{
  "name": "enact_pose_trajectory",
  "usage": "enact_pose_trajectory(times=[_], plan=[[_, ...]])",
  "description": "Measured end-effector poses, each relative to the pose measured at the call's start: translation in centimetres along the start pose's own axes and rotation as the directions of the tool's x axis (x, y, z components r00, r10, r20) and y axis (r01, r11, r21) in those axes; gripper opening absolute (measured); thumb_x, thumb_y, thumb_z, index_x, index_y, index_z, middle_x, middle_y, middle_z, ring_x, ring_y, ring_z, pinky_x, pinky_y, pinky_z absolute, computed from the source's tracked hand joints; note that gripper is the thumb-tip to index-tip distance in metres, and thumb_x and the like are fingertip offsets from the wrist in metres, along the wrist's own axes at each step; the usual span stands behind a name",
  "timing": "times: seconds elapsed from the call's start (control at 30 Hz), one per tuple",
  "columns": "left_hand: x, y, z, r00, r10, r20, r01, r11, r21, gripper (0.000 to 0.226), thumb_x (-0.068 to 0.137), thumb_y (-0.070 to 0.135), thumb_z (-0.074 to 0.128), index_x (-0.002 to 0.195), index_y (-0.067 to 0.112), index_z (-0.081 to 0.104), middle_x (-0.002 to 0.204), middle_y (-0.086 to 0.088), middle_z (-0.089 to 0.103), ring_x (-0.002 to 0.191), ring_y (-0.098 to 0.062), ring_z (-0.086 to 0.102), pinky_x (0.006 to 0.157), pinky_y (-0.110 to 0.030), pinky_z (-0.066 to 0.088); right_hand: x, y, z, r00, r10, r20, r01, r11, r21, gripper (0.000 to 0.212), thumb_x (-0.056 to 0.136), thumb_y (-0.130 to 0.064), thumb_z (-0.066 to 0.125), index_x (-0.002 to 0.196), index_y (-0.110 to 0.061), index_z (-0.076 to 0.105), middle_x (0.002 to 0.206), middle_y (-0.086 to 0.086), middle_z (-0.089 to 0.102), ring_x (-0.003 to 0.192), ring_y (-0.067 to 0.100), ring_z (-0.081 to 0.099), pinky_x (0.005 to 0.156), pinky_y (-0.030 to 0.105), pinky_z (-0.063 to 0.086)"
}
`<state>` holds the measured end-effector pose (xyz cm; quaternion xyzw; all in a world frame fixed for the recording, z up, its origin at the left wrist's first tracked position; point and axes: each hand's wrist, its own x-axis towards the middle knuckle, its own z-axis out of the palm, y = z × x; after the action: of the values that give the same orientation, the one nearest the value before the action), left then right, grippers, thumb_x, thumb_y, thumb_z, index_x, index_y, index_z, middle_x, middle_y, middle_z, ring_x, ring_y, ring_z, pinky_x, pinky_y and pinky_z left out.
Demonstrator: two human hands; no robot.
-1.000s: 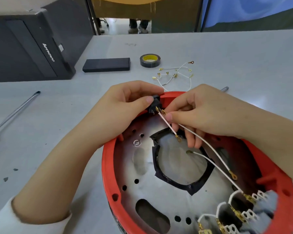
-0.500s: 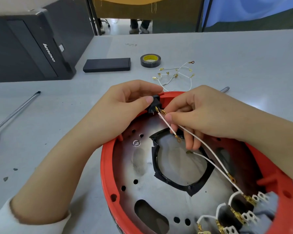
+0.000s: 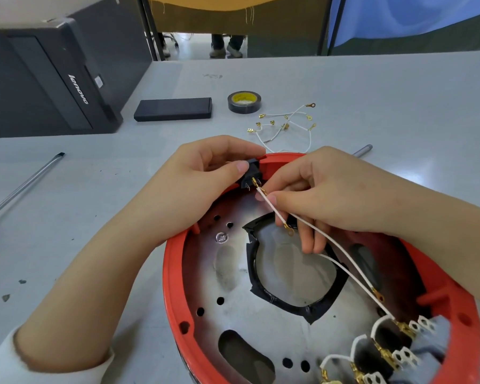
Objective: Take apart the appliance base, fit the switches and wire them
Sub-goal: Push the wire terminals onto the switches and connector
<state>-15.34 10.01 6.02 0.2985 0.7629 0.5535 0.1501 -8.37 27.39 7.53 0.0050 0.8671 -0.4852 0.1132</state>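
Note:
The red appliance base (image 3: 170,284) lies upside down in front of me, its metal plate showing a tape-edged opening. My left hand (image 3: 194,184) grips the black switch (image 3: 251,177) seated in the far rim. My right hand (image 3: 324,195) pinches a white wire (image 3: 272,207) whose brass terminal touches the switch's pins. A second white wire (image 3: 344,263) runs from under those fingers to the black switches (image 3: 383,347) at the lower right.
Spare white wires with brass terminals (image 3: 286,124) lie beyond the base, beside a roll of black tape (image 3: 244,102) and a flat black box (image 3: 173,109). A long screwdriver (image 3: 22,187) lies at the left, a computer case (image 3: 47,79) behind it. A metal rod tip (image 3: 362,150) shows behind my right hand.
Both hands stay at the switch; the right hand's pinch on the wire has shifted only slightly near the pins.

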Motion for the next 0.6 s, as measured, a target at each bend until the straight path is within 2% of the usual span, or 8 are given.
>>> enact_pose_trajectory(times=[0.27,0.43,0.6], plan=[[-0.06,0.10,-0.03,1.000,-0.006,0.000,0.006,1.000,-0.005,0.027,0.098,0.006,0.051,0.107,0.024,0.069,0.099,0.012,0.075,0.095,0.000,0.068,0.083,-0.010,0.049,0.01,0.01,0.10,1.000,0.017,-0.022,-0.016,0.999,0.045,0.015,0.095,-0.009,0.050,0.105,-0.014,0.060,0.065,0.001,0.069,0.039,0.021,0.062,0.036,0.024,0.048],[-0.06,0.12,-0.01,1.000,-0.010,0.000,0.010,1.000,0.014,0.027,0.098,0.007,0.050,0.109,0.024,0.069,0.102,0.011,0.074,0.098,-0.002,0.068,0.090,-0.015,0.049,-0.04,-0.15,-0.03,0.999,0.012,-0.039,-0.009,0.997,0.081,0.012,0.095,-0.008,0.051,0.101,-0.012,0.061,0.064,0.002,0.069,0.039,0.021,0.062,0.037,0.024,0.048],[-0.06,0.18,-0.01,1.000,-0.013,-0.003,0.013,1.000,0.021,0.027,0.098,0.008,0.051,0.109,0.024,0.069,0.101,0.011,0.074,0.097,-0.001,0.068,0.087,-0.012,0.049,0.15,-0.32,0.12,0.999,0.010,-0.045,-0.005,0.994,0.111,0.010,0.094,-0.006,0.052,0.095,-0.010,0.061,0.064,0.005,0.070,0.040,0.020,0.062,0.038,0.024,0.049]])
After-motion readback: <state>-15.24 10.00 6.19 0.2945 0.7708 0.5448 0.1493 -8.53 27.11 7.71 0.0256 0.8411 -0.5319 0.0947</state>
